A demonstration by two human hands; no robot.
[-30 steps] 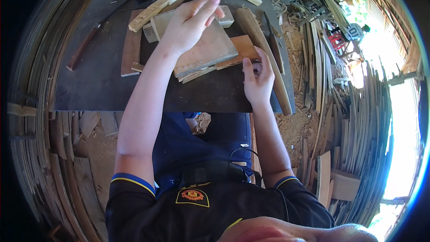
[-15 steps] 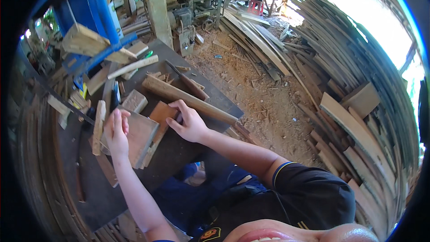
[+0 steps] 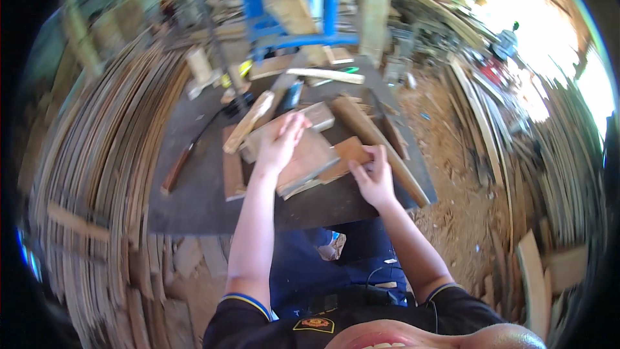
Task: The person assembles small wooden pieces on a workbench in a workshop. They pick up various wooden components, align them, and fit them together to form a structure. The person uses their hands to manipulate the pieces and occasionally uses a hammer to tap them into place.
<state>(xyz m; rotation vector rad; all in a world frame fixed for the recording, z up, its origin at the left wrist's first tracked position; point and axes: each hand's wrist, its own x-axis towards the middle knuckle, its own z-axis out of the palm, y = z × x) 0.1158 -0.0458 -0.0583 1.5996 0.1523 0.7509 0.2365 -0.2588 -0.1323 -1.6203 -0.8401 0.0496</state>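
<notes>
The brown board (image 3: 345, 156) lies on the desk (image 3: 200, 208) just left of the right hand (image 3: 376, 179) and to the right of the left hand (image 3: 279, 150), so the right is the nearer of the 2 hands. Its long axis slants from the right fingers down to the left, where it meets the right edge of the square board (image 3: 314, 155); whether it runs underneath I cannot tell. The right hand is narrow, thumb and fingers closed about the brown board's outer end. The left hand is spread, fingers loosely extended over the square board, holding nothing visible; how hard it presses, if at all, I cannot tell. Counted around them: 1 brown board, 1 square board, 1 pale block (image 3: 320, 116) beyond it, 1 rough stick (image 3: 250, 123) and 1 reddish flat board (image 3: 232, 174) to the left, 1 wooden-handled tool (image 3: 174, 172) farther left, 1 rounded timber (image 3: 378, 145) slanting beside the right hand, and 1 pale strip (image 3: 326, 75) toward the far edge.
</notes>
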